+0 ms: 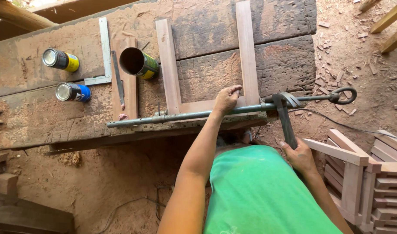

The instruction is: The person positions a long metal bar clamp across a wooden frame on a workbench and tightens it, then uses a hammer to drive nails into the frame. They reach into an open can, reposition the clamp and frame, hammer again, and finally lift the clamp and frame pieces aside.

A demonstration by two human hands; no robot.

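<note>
Setting: a rough open-air carpentry workshop. Evidence: a heavy, worn timber workbench (46, 117) dusted with sawdust stood over a bare earth floor (111, 182) littered with wood chips and offcuts (337, 65). On the bench lay a steel try square (104, 52), a long metal bar clamp (215, 112) set across a three-sided wooden frame (207, 65), and three tins (72, 92), one of them open. Finished wooden frames (371, 182) were stacked beside the bench.
</note>
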